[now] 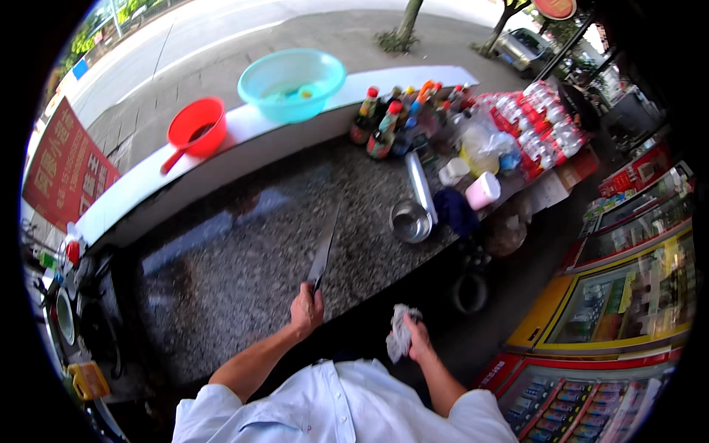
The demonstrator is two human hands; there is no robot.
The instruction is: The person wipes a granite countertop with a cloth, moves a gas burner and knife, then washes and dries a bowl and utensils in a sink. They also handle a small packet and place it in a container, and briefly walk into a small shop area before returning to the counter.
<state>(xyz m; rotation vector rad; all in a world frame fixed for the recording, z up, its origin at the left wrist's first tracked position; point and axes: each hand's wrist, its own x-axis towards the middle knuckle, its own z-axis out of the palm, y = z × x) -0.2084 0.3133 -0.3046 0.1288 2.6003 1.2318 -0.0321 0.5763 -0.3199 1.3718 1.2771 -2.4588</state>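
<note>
My left hand (307,310) grips the handle of a long-bladed kitchen knife (325,252). The blade points away from me over a dark speckled stone counter (232,299). In my right hand (419,339) is a crumpled greyish-white cloth (401,332), held in front of my body just off the counter's near edge. The cloth and the knife are apart. To the right of the blade, a metal ladle (411,220) lies on the counter near a dark blue cloth (455,211).
A raised white ledge (138,188) behind the counter carries a red plastic dipper (196,126) and a turquoise basin (292,83). Sauce bottles (381,133), a pink-and-white cup (483,190) and packs of bottled drinks (545,130) crowd the right end. Display fridges (615,299) stand to my right.
</note>
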